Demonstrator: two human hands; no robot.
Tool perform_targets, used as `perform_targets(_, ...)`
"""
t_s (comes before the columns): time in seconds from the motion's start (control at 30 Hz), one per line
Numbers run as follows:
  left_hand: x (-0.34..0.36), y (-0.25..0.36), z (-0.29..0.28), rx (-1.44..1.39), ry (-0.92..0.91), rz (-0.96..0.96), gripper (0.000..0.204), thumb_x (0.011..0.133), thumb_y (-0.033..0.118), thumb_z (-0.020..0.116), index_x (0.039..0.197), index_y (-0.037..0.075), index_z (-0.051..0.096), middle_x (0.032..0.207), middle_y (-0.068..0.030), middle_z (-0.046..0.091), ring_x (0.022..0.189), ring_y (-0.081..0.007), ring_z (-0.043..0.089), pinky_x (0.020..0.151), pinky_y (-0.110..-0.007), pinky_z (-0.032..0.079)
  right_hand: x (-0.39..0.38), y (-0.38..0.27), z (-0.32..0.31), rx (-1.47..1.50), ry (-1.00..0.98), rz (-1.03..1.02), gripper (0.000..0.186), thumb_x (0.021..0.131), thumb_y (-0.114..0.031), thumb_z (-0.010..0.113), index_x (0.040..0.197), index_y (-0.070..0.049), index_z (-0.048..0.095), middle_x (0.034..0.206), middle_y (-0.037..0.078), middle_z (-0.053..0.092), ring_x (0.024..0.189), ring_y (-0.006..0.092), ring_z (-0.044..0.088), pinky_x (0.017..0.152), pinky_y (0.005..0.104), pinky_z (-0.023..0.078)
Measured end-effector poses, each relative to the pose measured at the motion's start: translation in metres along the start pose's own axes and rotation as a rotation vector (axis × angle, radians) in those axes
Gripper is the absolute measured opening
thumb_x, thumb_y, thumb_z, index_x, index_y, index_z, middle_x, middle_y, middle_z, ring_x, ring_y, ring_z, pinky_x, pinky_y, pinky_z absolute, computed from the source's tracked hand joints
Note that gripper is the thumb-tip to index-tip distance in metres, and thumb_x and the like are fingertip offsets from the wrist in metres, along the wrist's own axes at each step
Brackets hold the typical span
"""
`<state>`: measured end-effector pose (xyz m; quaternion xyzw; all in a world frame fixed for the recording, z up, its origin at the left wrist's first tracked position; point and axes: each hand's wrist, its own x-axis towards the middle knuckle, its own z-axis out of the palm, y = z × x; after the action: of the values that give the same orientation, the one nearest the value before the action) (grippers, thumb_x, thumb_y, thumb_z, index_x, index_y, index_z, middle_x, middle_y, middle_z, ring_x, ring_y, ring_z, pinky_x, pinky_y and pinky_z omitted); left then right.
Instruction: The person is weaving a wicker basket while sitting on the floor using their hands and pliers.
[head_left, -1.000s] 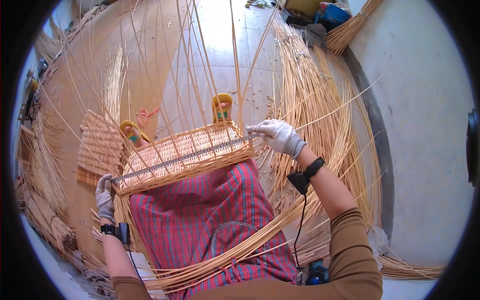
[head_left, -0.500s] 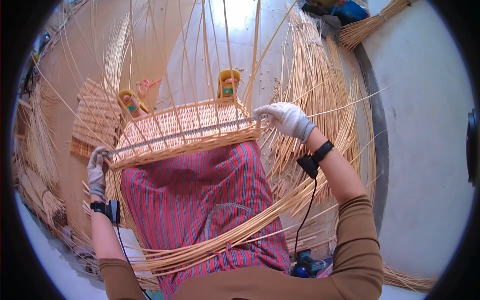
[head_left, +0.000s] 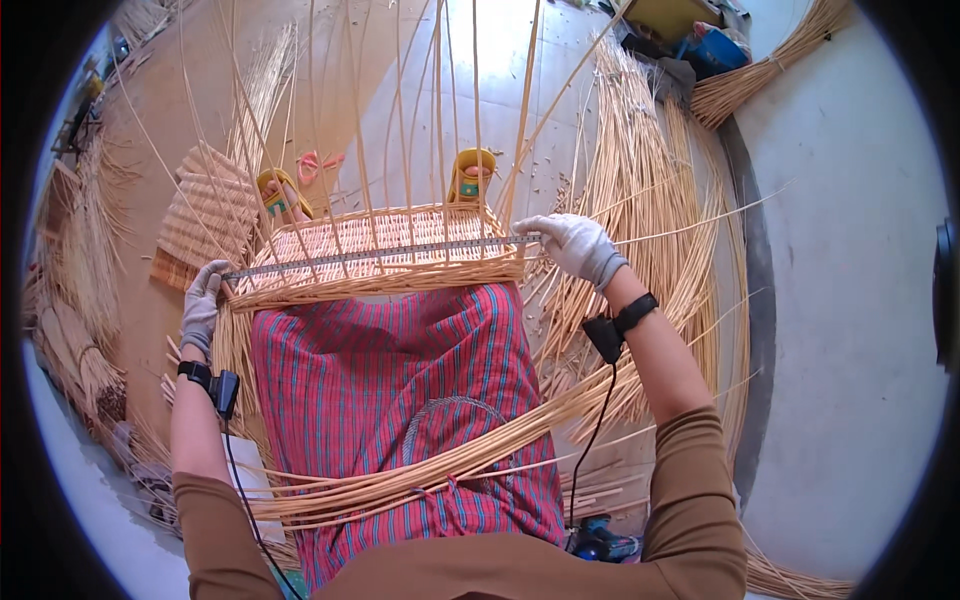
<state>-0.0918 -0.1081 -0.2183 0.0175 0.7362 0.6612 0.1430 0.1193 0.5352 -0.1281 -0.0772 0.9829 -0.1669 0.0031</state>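
I see a half-woven wicker basket [head_left: 380, 255] lying across the lap on a red striped cloth [head_left: 400, 380], its loose upright stakes [head_left: 400, 110] rising away from the rim; nothing sits inside it that I can make out. A long metal ruler [head_left: 380, 252] lies across the basket's top edge. My left hand [head_left: 203, 305], gloved, is closed on the ruler's left end at the basket's left corner. My right hand [head_left: 570, 245], also gloved, pinches the ruler's right end at the basket's right corner, wrist bent down. Two feet in yellow sandals [head_left: 470, 178] show just beyond the basket, partly hidden by stakes. A flat woven panel [head_left: 205, 215] lies left of the basket. Bundles of loose cane [head_left: 650, 200] spread right of it, cut off by the frame's dark rim.
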Motion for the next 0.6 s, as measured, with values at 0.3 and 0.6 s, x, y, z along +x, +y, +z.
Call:
perform_targets(0.3,-0.071,0.131,0.217,0.736,0.072,0.853,0.037,0.088,-0.008,0.055,0.122,0.002,0.066,0.118,-0.0146,0.066,0.118,-0.0314,0.061,0.107,-0.039,0.045,-0.064,-0.152,0.018,0.074,-0.196,-0.104,0.042,0.088,-0.017,0.063,0.129,-0.019,0.063,0.090,0.014,0.070,0.083,0.0327,0.071,0.075,0.0450,0.058)
perform_targets(0.6,-0.071,0.072,0.457,0.781,-0.505,0.413,0.082,0.093,0.024,0.069,0.160,0.009,0.024,0.136,-0.0184,0.062,0.125,-0.0357,0.059,0.112,-0.041,0.040,-0.062,-0.039,-0.011,0.253,0.185,0.001,0.024,0.091,-0.028,0.067,0.109,-0.014,0.073,0.101,0.012,0.072,0.094,0.0341,0.069,0.084,0.0410,0.057)
